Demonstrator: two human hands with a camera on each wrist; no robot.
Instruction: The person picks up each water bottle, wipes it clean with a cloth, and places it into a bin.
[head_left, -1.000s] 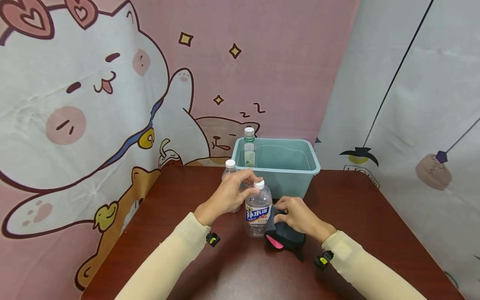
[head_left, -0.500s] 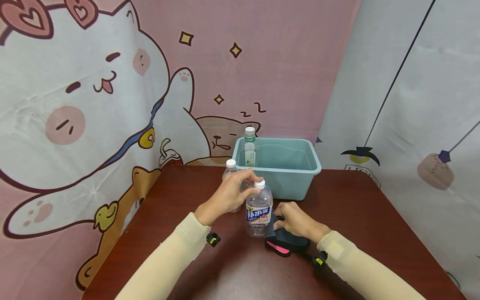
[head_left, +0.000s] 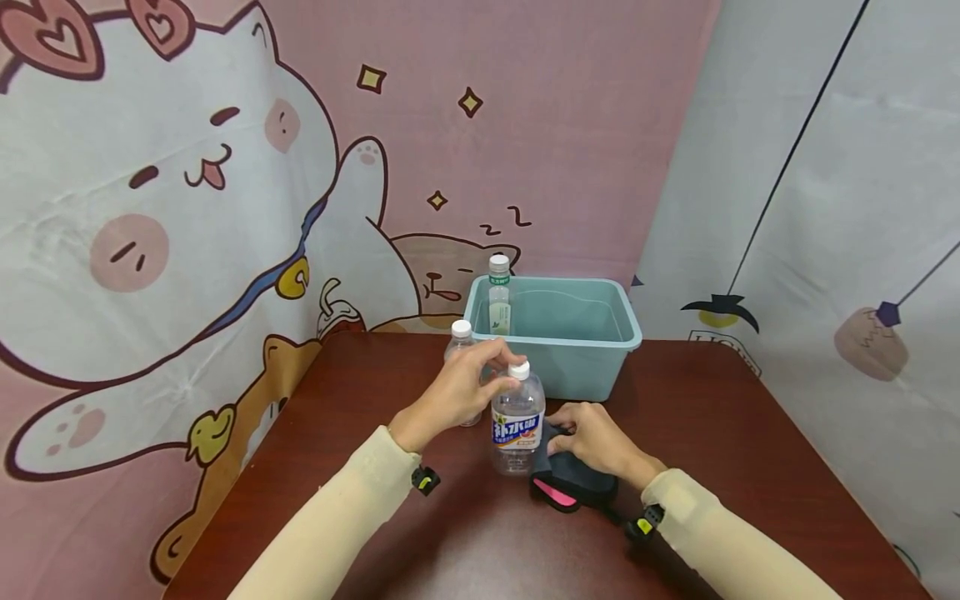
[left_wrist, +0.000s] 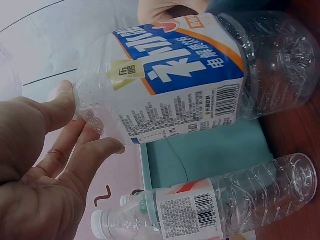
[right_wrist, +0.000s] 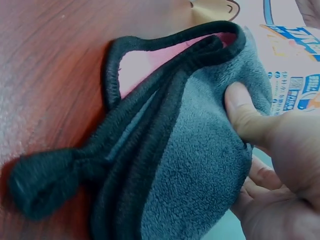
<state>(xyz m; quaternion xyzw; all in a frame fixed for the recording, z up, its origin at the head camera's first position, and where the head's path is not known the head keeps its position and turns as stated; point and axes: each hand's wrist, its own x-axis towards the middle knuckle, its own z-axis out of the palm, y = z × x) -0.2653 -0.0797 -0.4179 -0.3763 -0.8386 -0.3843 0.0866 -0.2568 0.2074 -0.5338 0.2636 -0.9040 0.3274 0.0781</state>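
Observation:
Near the middle of the table, my left hand point(head_left: 453, 387) grips a clear plastic bottle point(head_left: 517, 429) round its neck, just under the white cap. The bottle stands upright and wears a blue, white and orange label. At its right side my right hand point(head_left: 600, 437) pinches a folded grey cloth point(head_left: 577, 477) with black trim and a pink inner face. In the right wrist view, the thumb presses into the grey cloth point(right_wrist: 195, 165), and a black loop point(right_wrist: 45, 180) sticks out at its corner. The cloth lies against the bottle's lower side; whether it touches is unclear.
A light blue-green plastic bin point(head_left: 581, 367) stands behind the hands, with a green-labelled bottle point(head_left: 499, 312) upright in its left corner. Another white-capped clear bottle point(head_left: 461, 332) stands left of the bin, partly behind my left hand. A printed cloth backdrop point(head_left: 585, 167) borders the table.
My right hand has moved slightly lower with the cloth, whose near edge has flattened and turned. The left hand and the gripped bottle have stayed in place.

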